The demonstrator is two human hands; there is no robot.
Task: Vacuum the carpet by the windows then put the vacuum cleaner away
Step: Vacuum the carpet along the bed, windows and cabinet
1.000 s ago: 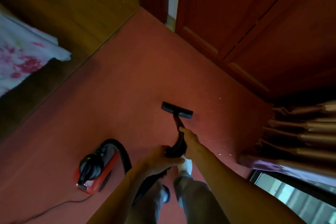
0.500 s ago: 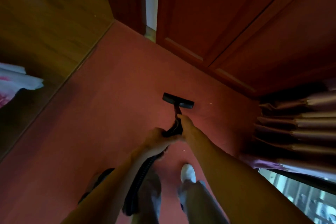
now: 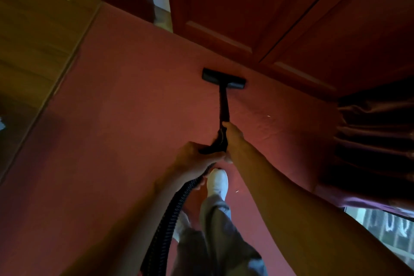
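Presently the vacuuming step is in hand; putting the machine away has not begun.

The red carpet [image 3: 112,130] fills most of the view, bounded by dark wooden cupboard doors [image 3: 291,18] ahead and bare wood flooring [image 3: 33,40] at the left. Gathered curtains [image 3: 376,141] hang at the right, with a strip of window [image 3: 385,231] below them.

The ribbed hose [image 3: 165,231] rises from the bottom edge to the black wand [image 3: 224,105]. The floor nozzle [image 3: 224,79] lies flat on the carpet, just short of the cupboard base. The left hand [image 3: 195,159] grips the hose at its upper end. The right hand [image 3: 233,139] is wrapped round the wand just ahead of it.

Two pale specks [image 3: 268,116] lie on the carpet to the right of the wand, nearer the curtains. In my judgement the next move is to draw the nozzle back and steer it right, over those specks and along the curtain hem.

The vacuum cleaner's body is out of frame, and the fingers of both hands are mostly hidden. The dim light obscures the carpet's condition. Whether the machine is running cannot be told.
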